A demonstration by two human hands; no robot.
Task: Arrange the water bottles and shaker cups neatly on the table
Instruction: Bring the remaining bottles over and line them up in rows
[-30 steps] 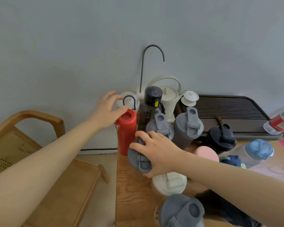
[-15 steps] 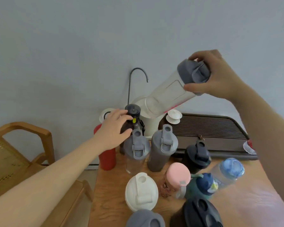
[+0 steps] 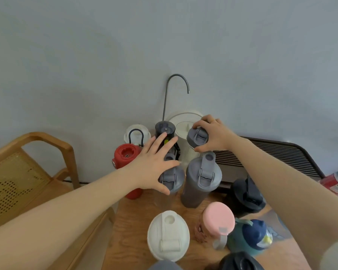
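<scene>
My right hand (image 3: 216, 136) grips the grey lid of a clear shaker cup (image 3: 197, 137) from above, at the back of the wooden table (image 3: 129, 221), in front of the white kettle (image 3: 183, 121). My left hand (image 3: 154, 164) lies spread over the grey lid of another clear shaker (image 3: 173, 180), its fingertips reaching the black bottle (image 3: 165, 130). A dark grey shaker (image 3: 201, 182) stands just right of it. A red bottle (image 3: 126, 154) and a white-lidded bottle with a loop (image 3: 137, 133) stand at the back left.
Nearer me stand a white-lidded shaker (image 3: 168, 234), a pink-lidded bottle (image 3: 219, 219), a navy-lidded bottle (image 3: 254, 234) and a black shaker (image 3: 246, 195). A dark slatted tray (image 3: 281, 152) lies at the back right. A wooden chair (image 3: 27, 172) is left of the table.
My right hand has brought the clear shaker down from the air to the back of the table by the kettle. My left hand has slid from the black bottle onto the grey-lidded shaker.
</scene>
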